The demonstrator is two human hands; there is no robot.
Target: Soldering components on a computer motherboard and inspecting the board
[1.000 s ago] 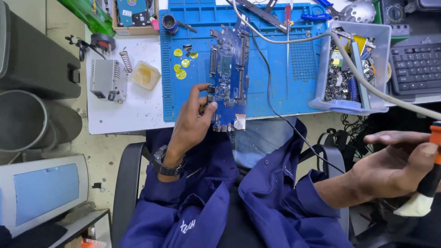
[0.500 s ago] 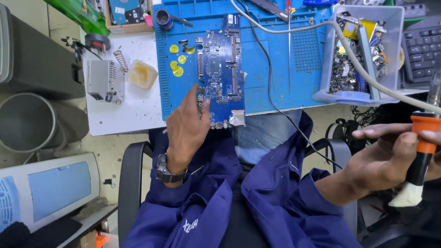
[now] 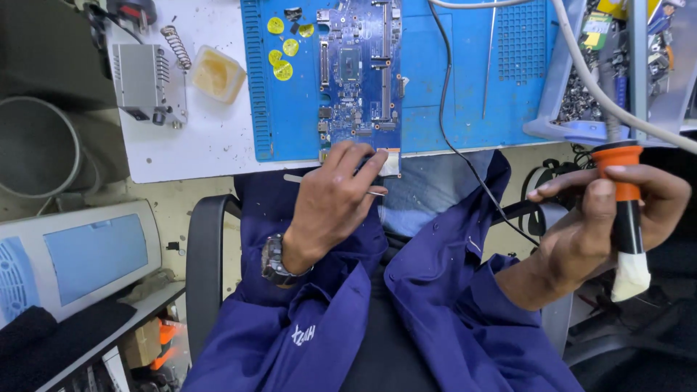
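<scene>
Circuit board [image 3: 359, 72] on mat [image 3: 450, 109] — parts tray [image 3: 559, 127] rightward
</scene>
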